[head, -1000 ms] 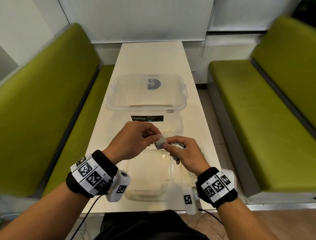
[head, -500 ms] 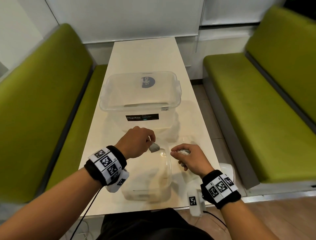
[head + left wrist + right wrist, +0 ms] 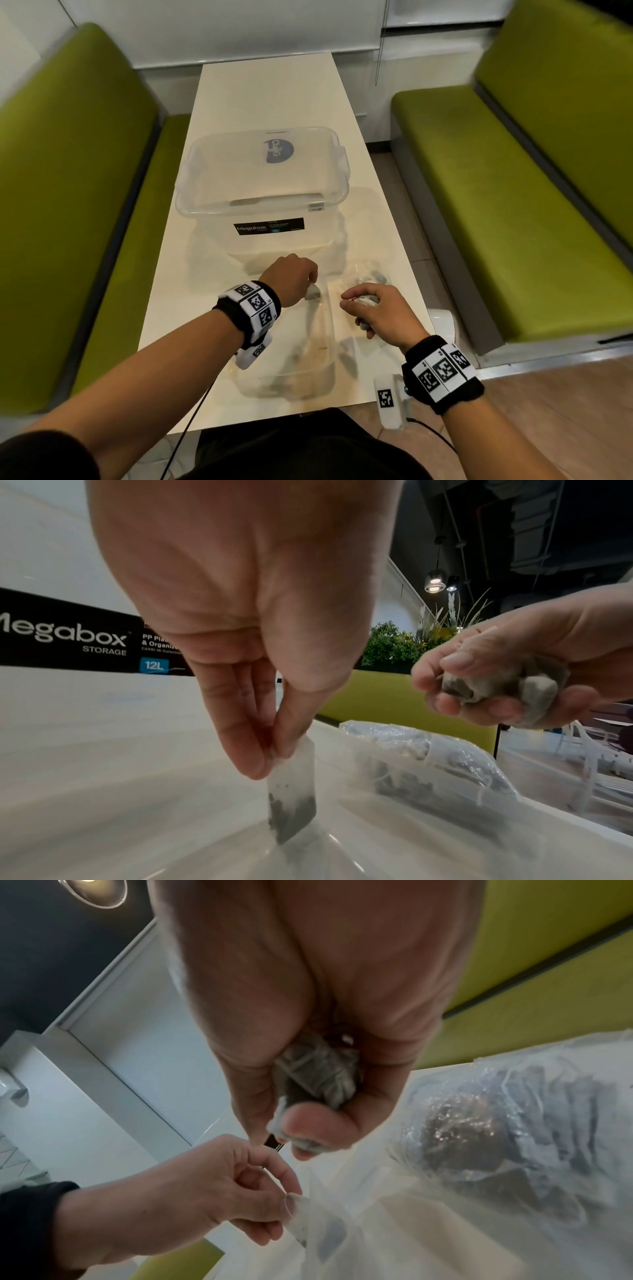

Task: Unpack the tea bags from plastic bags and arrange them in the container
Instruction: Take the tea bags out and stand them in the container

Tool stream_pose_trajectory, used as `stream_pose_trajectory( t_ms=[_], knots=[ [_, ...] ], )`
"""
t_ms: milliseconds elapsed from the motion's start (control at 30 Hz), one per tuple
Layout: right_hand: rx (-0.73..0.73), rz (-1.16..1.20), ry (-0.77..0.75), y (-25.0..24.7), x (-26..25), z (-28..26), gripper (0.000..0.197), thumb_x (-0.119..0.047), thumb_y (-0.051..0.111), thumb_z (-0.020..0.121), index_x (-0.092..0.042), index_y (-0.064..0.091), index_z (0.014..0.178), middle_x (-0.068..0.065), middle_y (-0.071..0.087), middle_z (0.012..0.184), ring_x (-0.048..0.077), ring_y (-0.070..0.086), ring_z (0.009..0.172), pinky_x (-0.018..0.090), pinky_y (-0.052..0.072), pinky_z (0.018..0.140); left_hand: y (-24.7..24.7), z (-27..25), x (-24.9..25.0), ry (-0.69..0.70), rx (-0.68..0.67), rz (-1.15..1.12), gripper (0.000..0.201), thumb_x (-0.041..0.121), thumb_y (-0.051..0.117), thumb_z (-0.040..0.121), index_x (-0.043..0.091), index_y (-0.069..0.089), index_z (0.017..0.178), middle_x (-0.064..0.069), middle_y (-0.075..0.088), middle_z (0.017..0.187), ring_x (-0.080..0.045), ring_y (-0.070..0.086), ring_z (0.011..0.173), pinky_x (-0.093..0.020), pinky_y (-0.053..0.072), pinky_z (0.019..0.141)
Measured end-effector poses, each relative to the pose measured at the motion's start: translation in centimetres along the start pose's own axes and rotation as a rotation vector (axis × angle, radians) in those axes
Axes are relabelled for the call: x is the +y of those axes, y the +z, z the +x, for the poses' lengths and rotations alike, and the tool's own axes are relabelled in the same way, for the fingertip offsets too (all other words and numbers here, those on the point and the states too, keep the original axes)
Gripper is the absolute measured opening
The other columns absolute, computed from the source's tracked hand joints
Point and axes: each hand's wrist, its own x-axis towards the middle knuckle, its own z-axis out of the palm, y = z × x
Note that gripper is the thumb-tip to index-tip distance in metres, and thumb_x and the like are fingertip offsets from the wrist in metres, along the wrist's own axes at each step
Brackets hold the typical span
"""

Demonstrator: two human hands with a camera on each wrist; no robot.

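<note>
A long white worktop (image 3: 267, 102) ran between two green benches (image 3: 68, 192). On it stood a big clear lidded box (image 3: 263, 178), and nearer the person a small clear container (image 3: 308, 342). A second earlier both hands had met in the air over that container; now they had come apart – one tea bag had been handed over. The left hand (image 3: 291, 281) had dropped low, its fingers pinching that tea bag (image 3: 293, 791) by the top, the bottom touching the container floor. The right hand (image 3: 376, 315) was curled round a bunch of tea bags (image 3: 503, 685). A crinkly plastic bag (image 3: 507, 1123) lay just beside it – more bags to unpack, probably.
</note>
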Motion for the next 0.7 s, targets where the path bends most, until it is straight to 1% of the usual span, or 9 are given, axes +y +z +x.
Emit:
stream_pose_trajectory(
  t_ms=[167,267,333,433,533,600,700],
  knots=[
    [0.005,0.014,0.011,-0.1,0.0,0.2,0.008,-0.021,0.08,0.087,-0.018,0.077,0.094,-0.002,0.067,0.075,0.016,0.059,0.056,0.03,0.049,0.05,0.8,0.7,-0.5,0.008,0.05,0.075,0.021,0.016,0.056,0.097,0.02,0.064,0.116,-0.009,0.067,0.11,-0.031,0.063,0.101,-0.04,0.052,0.084],
    [0.004,0.016,0.013,0.0,-0.1,0.4,0.008,-0.021,0.08,0.087,-0.018,0.077,0.095,-0.003,0.066,0.074,0.016,0.059,0.056,0.03,0.049,0.05,0.9,0.6,-0.7,0.02,0.083,0.157,0.021,0.016,0.054,0.099,0.018,0.063,0.118,-0.012,0.066,0.109,-0.034,0.063,0.099,-0.038,0.048,0.076],
    [0.003,0.018,0.011,0.1,-0.1,0.4,0.009,-0.02,0.08,0.088,-0.017,0.077,0.095,-0.002,0.066,0.074,0.015,0.059,0.056,0.03,0.049,0.05,0.8,0.6,-0.8,0.039,0.097,0.166,0.018,0.017,0.054,0.098,0.017,0.065,0.112,-0.011,0.067,0.105,-0.035,0.063,0.095,-0.037,0.044,0.072],
    [0.002,0.007,0.008,0.2,-0.2,0.6,0.009,-0.021,0.08,0.088,-0.017,0.077,0.095,-0.002,0.066,0.075,0.015,0.059,0.055,0.03,0.05,0.05,0.9,0.6,-1.0,0.058,0.118,0.132,0.016,0.014,0.054,0.095,0.019,0.068,0.1,-0.007,0.068,0.099,-0.033,0.064,0.089,-0.036,0.045,0.07],
    [-0.005,0.008,0.011,0.3,-0.2,0.7,0.008,-0.022,0.08,0.088,-0.018,0.077,0.095,-0.002,0.067,0.077,0.015,0.059,0.055,0.03,0.05,0.051,1.1,0.5,-1.1,0.074,0.146,0.098,0.015,0.015,0.059,0.094,0.021,0.072,0.099,-0.002,0.064,0.103,-0.03,0.064,0.09,-0.036,0.046,0.074],
    [-0.005,0.005,0.011,0.3,-0.3,0.6,0.008,-0.022,0.08,0.088,-0.019,0.077,0.095,-0.002,0.067,0.077,0.014,0.06,0.055,0.03,0.05,0.051,0.9,0.6,-1.2,0.07,0.149,0.067,0.015,0.017,0.061,0.093,0.021,0.074,0.098,-0.001,0.066,0.103,-0.029,0.064,0.091,-0.033,0.044,0.073],
    [-0.001,0.001,0.01,0.1,-0.4,0.6,0.008,-0.022,0.08,0.088,-0.019,0.077,0.095,-0.002,0.067,0.075,0.014,0.06,0.055,0.03,0.05,0.051,0.6,0.8,-1.2,0.053,0.148,0.051,0.016,0.015,0.059,0.09,0.022,0.074,0.092,-0.002,0.071,0.096,-0.029,0.064,0.088,-0.032,0.041,0.069]
  ],
)
